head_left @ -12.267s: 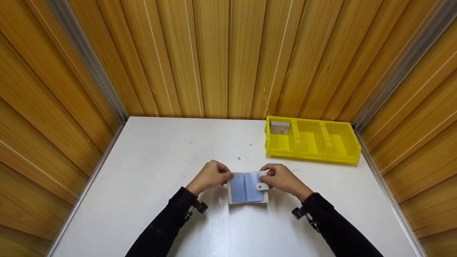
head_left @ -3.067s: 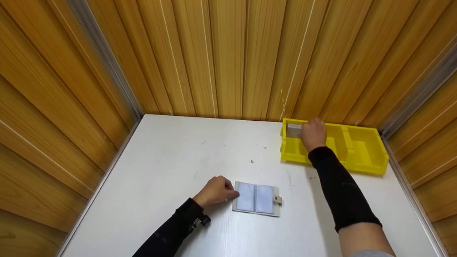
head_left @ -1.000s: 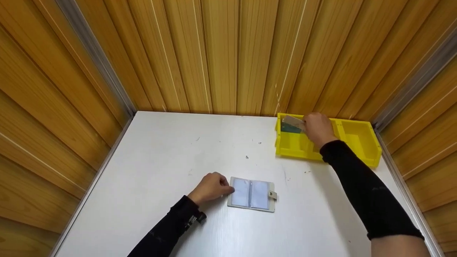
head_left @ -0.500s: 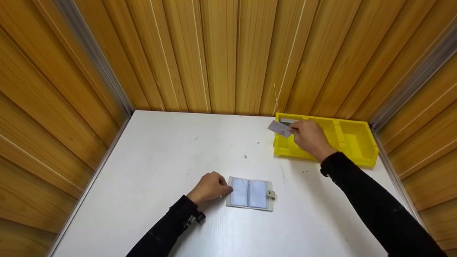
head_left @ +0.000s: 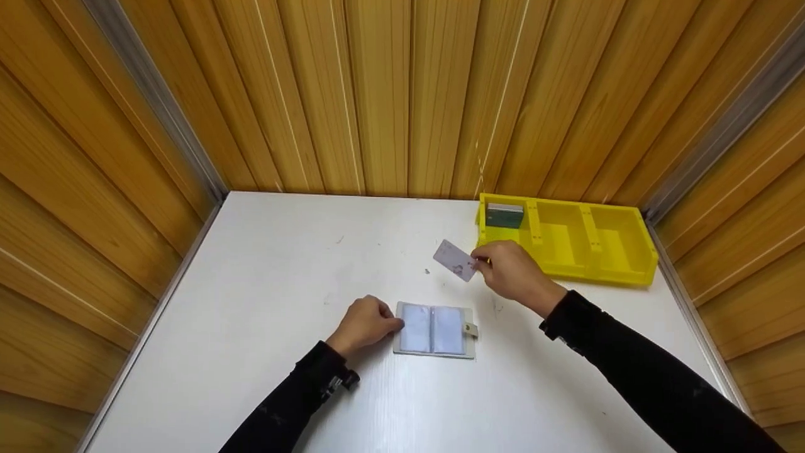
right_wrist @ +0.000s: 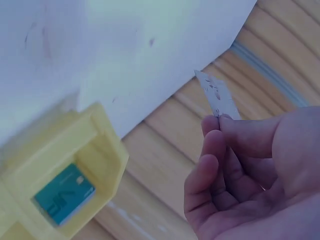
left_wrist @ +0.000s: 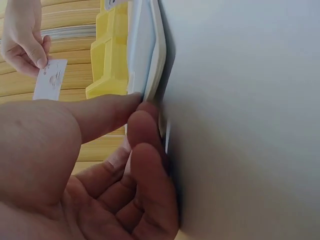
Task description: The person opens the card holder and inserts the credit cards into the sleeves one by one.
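An opened card holder point(head_left: 433, 329) with clear sleeves and a snap strap lies on the white table. My left hand point(head_left: 366, 326) pinches its left edge, thumb on top and fingertips at the cover's underside in the left wrist view. Up and to the right, my right hand point(head_left: 512, 272) pinches a pale card point(head_left: 455, 260) by one corner, held in the air in front of the yellow bin. Small printed figures show on that card point(right_wrist: 218, 94) in the right wrist view. A stack of cards with a green one in front point(head_left: 504, 216) stands in the bin's left compartment.
The yellow three-compartment bin point(head_left: 591, 277) stands at the table's back right, close to the wood-panelled wall point(head_left: 377, 94). Small dark marks dot the white tabletop point(head_left: 283, 251). Metal rails point(head_left: 170, 94) run up the corners.
My right hand has drawn the pale card out of the bin's left compartment and moved it left and nearer, exposing the green card. My left hand stays at the holder's left edge.
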A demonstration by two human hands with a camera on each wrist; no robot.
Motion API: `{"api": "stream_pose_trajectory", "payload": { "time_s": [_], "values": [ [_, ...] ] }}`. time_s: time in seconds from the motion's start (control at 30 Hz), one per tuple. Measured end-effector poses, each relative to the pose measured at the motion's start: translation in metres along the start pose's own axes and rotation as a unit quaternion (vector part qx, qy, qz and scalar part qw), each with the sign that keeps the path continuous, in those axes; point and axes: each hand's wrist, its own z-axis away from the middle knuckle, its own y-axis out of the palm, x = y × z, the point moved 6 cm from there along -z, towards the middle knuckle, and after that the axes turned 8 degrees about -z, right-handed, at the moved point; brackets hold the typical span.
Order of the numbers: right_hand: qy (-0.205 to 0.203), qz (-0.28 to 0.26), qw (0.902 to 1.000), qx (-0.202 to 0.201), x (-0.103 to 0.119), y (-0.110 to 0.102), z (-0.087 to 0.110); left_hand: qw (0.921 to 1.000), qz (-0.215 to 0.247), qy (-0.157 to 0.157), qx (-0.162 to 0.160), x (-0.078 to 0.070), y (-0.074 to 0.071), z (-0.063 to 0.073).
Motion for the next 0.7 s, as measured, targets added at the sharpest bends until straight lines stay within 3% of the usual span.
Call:
{"api": "stream_pose_trajectory", "payload": {
  "time_s": [0.17, 0.33, 0.7],
  "values": [
    [-0.01, -0.017, 0.9992, 0.036, 0.009, 0.025, 0.011, 0.9999, -0.003, -0.008, -0.005, 0.001, -0.001, -0.001],
    [-0.035, -0.01, 0.9983, 0.045, 0.013, 0.046, 0.023, 1.0, 0.001, -0.007, 0.0, -0.001, -0.001, 0.0],
    [0.013, -0.013, 0.9988, 0.045, 0.004, 0.067, 0.038, 1.0, -0.004, 0.002, 0.007, 0.0, 0.0, 0.001]
  ]
}}
